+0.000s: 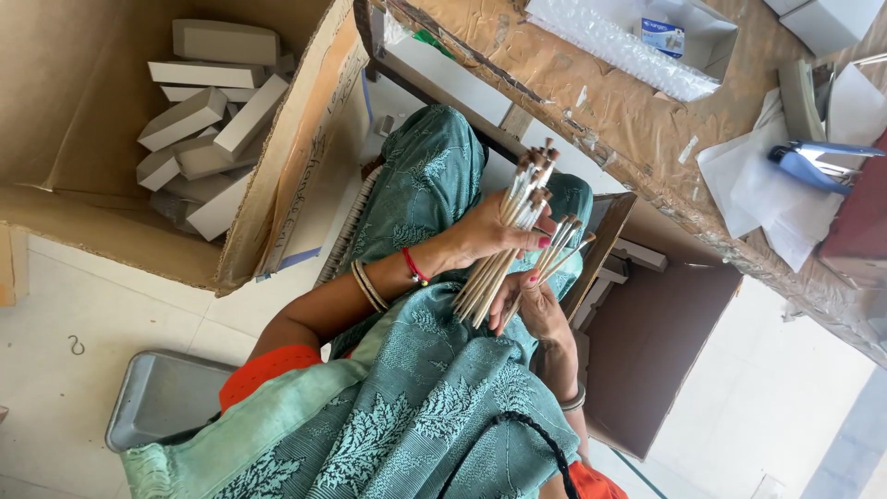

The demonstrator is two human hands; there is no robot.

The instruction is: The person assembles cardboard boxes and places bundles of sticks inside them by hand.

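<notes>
The left hand [480, 236] has its fingers [531, 242] wrapped tight around a big bundle of thin sticks [506, 242], held over the lap in front of the green patterned cloth [416, 407]. The right hand [536, 305] has its fingers closed on a smaller bunch of sticks [557, 251], just beside the big one. The sticks are long, pale and skinny like wood, with darker tips that fan out at the top. They look smooth and slippery, so if the grip gets loose, some could slide out and fall on the white tiled floor [55, 314]. The two bunches sit close together, so they could get mixed up or knock each other. Thin sticks like these might snap if squeezed too hard. Off to the side, an open cardboard box [277, 194] holds a pile of small grey boxes [203, 120], flat and blocky. A grey metal tray [162, 397] lies on the floor.
</notes>
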